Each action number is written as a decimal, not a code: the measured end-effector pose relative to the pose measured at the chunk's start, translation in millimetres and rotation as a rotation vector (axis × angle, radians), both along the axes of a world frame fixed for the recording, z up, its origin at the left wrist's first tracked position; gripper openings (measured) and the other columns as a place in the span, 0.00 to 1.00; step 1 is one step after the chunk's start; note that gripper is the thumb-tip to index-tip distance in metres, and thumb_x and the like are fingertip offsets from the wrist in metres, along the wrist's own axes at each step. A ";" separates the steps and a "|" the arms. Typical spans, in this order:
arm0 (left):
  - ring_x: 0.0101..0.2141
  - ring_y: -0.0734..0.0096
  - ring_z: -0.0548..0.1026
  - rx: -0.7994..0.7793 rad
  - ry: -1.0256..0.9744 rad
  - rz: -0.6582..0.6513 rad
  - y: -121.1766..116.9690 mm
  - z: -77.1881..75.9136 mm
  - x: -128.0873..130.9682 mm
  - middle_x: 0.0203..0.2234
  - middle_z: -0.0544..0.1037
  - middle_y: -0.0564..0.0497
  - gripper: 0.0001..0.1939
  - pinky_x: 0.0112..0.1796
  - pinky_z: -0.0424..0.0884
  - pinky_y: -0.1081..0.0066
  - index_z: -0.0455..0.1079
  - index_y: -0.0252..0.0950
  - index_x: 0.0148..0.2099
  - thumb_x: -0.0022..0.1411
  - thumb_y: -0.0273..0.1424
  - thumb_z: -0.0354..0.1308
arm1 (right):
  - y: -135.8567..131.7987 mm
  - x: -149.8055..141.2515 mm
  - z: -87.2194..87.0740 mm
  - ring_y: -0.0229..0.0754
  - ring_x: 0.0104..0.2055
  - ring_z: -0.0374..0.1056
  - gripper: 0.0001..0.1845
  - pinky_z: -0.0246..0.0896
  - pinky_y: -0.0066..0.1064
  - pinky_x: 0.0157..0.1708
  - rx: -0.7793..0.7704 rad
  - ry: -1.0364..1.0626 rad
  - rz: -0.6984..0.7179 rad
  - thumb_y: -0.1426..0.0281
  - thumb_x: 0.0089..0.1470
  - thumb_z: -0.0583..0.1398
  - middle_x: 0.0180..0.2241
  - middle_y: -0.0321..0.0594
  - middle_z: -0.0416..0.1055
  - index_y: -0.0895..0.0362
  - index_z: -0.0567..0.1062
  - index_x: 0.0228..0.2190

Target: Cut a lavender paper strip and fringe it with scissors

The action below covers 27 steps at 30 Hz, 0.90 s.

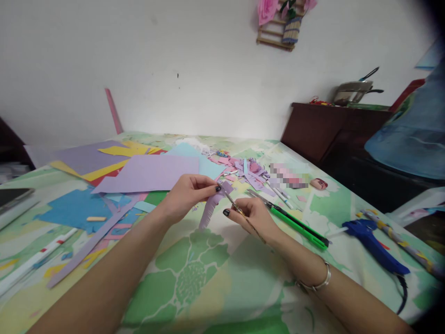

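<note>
My left hand (189, 192) pinches a fringed strip of lilac paper (209, 209) between thumb and fingertips. Its lower end hangs down with a row of short cuts along one edge. My right hand (256, 217) is closed round a pair of small metal scissors (229, 198), whose blades point up and left and meet the top of the strip. Just right of that hand lies a green utility knife (299, 226) with its blade out. Behind the strip, a large sheet of lilac paper (156, 171) rests on other coloured sheets.
Paper scraps (252, 171) are heaped beyond my hands. To the right are a blue hot glue gun (373, 246) and a decorated stick (403, 241). Blue paper (73, 206), a long lilac strip (90, 241) and a white stick (38, 257) lie left on the floral tablecloth (194, 283).
</note>
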<state>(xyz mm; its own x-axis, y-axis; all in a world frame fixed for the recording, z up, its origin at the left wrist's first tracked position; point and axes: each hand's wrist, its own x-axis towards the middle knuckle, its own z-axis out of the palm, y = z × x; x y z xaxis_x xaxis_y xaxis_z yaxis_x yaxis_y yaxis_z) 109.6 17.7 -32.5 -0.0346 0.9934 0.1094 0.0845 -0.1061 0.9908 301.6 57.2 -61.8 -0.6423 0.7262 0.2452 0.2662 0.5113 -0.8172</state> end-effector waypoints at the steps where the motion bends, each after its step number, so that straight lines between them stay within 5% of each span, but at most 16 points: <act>1: 0.27 0.75 0.73 0.002 0.006 0.001 -0.3 0.6 0.3 0.25 0.78 0.51 0.08 0.33 0.69 0.73 0.75 0.34 0.32 0.51 0.34 0.63 | -0.4 0.1 -0.1 0.31 0.19 0.42 0.22 0.36 0.26 0.18 -0.027 0.015 0.015 0.58 0.49 0.60 0.16 0.28 0.45 0.57 0.57 0.16; 10: 0.26 0.74 0.72 0.027 0.007 0.038 -0.5 2.2 -1.1 0.25 0.77 0.51 0.09 0.31 0.68 0.73 0.75 0.34 0.32 0.52 0.35 0.62 | 2.4 2.4 1.3 0.30 0.16 0.44 0.20 0.36 0.26 0.17 -0.040 0.004 0.009 0.57 0.51 0.58 0.12 0.27 0.47 0.58 0.65 0.18; 27: 0.24 0.77 0.69 0.020 -0.029 0.011 0.2 0.3 4.9 0.21 0.74 0.53 0.07 0.29 0.65 0.74 0.74 0.33 0.31 0.51 0.32 0.62 | 2.8 2.9 -0.3 0.31 0.17 0.44 0.18 0.36 0.26 0.18 -0.019 0.004 0.017 0.60 0.50 0.60 0.13 0.27 0.47 0.58 0.64 0.18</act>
<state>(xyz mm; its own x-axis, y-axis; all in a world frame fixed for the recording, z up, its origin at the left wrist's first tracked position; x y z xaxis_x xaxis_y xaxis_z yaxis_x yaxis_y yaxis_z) 114.6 17.9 -32.2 -0.0488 0.9906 0.1276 0.0572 -0.1247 0.9905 304.5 59.9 -62.0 -0.6538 0.7194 0.2345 0.2537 0.5004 -0.8278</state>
